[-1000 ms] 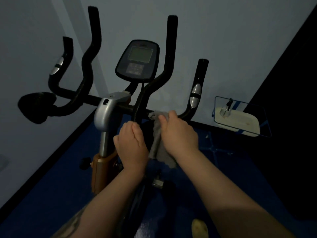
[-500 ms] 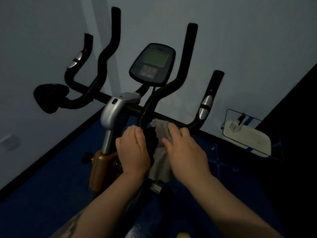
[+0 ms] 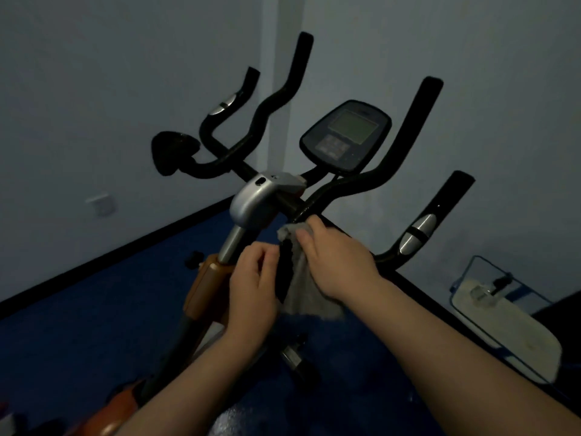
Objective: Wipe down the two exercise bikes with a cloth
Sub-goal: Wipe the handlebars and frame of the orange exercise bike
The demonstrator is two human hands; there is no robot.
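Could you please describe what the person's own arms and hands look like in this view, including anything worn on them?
Both forearms are bare as far as the frame shows, with no sleeves or gloves visible. The left hand and the right hand show no rings, watch or bracelets. Nothing is worn at either wrist. The dim light hides finer detail, such as the nails.

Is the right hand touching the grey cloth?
Touching. In the head view, the right hand lies on the grey cloth, thumb and fingers pressing it against the black handlebar.
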